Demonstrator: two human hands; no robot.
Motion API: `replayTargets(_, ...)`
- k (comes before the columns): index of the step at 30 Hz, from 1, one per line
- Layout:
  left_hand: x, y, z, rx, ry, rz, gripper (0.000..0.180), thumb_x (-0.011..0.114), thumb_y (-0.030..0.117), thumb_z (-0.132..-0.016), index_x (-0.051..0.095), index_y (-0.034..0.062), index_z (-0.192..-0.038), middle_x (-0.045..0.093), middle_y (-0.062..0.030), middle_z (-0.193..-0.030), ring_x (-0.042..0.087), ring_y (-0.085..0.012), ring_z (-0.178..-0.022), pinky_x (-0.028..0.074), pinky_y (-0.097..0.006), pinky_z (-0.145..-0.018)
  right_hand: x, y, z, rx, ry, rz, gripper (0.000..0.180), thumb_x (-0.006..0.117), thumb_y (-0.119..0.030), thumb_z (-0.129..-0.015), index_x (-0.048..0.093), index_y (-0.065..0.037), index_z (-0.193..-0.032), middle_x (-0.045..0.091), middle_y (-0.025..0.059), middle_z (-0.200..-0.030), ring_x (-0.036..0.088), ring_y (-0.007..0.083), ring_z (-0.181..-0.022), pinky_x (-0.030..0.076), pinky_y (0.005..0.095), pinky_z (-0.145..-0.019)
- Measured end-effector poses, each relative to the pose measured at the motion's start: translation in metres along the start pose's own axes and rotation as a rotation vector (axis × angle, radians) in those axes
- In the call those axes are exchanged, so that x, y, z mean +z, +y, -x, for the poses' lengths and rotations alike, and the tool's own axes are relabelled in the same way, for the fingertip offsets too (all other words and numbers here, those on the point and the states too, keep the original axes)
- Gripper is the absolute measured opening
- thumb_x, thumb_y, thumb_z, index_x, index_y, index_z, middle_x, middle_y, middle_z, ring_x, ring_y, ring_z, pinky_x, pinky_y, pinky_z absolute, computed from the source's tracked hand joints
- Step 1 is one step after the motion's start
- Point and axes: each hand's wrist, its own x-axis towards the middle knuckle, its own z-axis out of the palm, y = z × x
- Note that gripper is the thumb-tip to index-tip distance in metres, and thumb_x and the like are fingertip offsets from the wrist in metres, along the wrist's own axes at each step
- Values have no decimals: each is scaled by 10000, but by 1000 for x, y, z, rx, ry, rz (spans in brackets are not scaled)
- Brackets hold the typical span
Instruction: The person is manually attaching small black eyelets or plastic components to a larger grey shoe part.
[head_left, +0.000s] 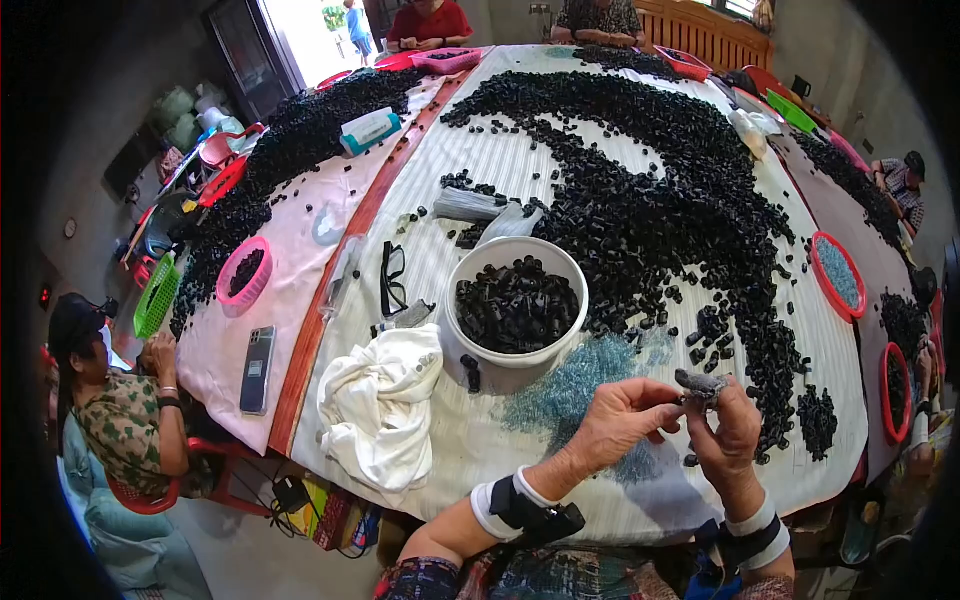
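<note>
Both hands meet above the table's (640,505) near edge: left hand (620,420) and right hand (730,430) pinch fingertips around one small dark piece (700,383). Best kept steady, near the white bowl (470,280).

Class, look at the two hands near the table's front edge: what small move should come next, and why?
Probably drop the small dark piece, pinched between left hand and right hand, into the white bowl, which already holds similar black pieces and sits just left of the hands.
</note>
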Motion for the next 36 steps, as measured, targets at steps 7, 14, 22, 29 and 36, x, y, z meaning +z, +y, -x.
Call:
replayTargets(7,4,-4,3,25,12,57,164,627,52,-858,628,-18,-1006,663,-65,-868,638,-120,-763,533,-239,-613,1,5,4,-294,88,203,283,620,92,-649,622,-2,-915,612,111,-855,589,298,-719,494,347,-639)
replayTargets(14,0,6,0,74,74,94,140,625,38,-851,639,-4,-985,677,-79,-877,652,-141,-754,531,-240,-592,-14,2,-12,-419,-6,294,320,606,56,-650,637,-5,-962,643,124,-977,584,288,-746,502,348,-646)
replayTargets(22,-3,3,-5,37,157,144,148,612,10,-853,608,8,-1000,668,-154,-918,668,-178,-729,561,-259,-564,-57,47,12,104,47,325,190,602,90,-735,563,6,-902,578,130,-799,566,259,-684,477,333,-592)
replayTargets(29,-4,1,-3,30,160,144,152,612,9,-851,608,6,-1004,667,-155,-913,671,-181,-728,565,-257,-553,-39,67,24,18,-97,502,175,613,33,-696,568,-37,-850,581,105,-787,553,287,-760,480,360,-667)
replayTargets(36,-2,6,-3,13,151,131,148,647,35,-837,615,-17,-972,676,-126,-902,664,-164,-735,548,-246,-567,-21,83,25,-14,-177,694,178,640,-42,-669,577,-77,-832,578,62,-754,553,262,-801,462,364,-720)
